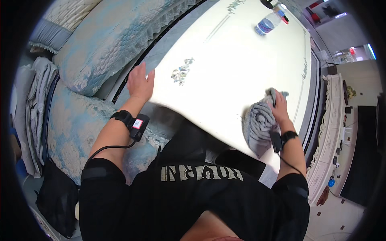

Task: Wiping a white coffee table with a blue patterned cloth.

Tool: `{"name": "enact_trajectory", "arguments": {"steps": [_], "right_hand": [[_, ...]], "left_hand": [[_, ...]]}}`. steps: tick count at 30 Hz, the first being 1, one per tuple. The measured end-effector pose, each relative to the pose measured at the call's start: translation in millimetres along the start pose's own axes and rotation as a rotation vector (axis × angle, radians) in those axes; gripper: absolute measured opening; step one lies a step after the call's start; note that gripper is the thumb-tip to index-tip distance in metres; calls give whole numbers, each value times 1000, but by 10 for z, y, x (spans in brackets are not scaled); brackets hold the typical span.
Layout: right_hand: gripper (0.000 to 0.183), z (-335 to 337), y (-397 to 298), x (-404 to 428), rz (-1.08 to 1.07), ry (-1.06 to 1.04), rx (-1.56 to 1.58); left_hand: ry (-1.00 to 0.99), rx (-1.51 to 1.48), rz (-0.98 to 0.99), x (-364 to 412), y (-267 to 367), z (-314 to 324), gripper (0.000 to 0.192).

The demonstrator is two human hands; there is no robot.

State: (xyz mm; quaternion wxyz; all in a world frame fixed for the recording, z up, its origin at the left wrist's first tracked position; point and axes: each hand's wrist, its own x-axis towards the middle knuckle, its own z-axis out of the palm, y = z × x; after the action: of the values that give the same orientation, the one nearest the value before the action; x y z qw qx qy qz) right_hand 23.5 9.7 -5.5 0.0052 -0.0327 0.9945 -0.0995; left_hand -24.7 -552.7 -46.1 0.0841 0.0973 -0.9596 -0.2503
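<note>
A grey ribbed towel (260, 122), rolled into a thick bundle, sits at the near right part of the white table (223, 75). My right hand (279, 107) grips the far right end of this roll, where a loose fold sticks out beyond the fingers. At the table's near left corner is my left hand (140, 79), empty, its thumb apart from the fingers. That thumb lies by the table edge; whether it touches cannot be made out. Each wrist wears a strapped black device with a cable.
A water bottle (269, 23) stands toward the table's far end, with a small red object (285, 20) beside it. Blue floral sofa seats (99, 45) run along the left, with folded grey fabric (39, 90) on them. A white carved cabinet (327, 129) lines the right.
</note>
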Motion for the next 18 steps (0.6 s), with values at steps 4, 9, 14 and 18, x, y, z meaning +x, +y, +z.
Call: {"name": "enact_trajectory", "arguments": {"steps": [4,9,14,18], "right_hand": [[82,5,-149,-781,98,52,80],[107,17,-891,-1169,6,-108,180],[97,-103,-1412,-832,-137,-284,20],[81,-27,-1045,-265,-138,-130,26]], "left_hand": [[-109,288,186,48,318,-173,62],[-247,266,391,109,1164,108,66],[-394,245,453,-15,1783,370,66],[-377,288,489,-116,1829,416,65]]}}
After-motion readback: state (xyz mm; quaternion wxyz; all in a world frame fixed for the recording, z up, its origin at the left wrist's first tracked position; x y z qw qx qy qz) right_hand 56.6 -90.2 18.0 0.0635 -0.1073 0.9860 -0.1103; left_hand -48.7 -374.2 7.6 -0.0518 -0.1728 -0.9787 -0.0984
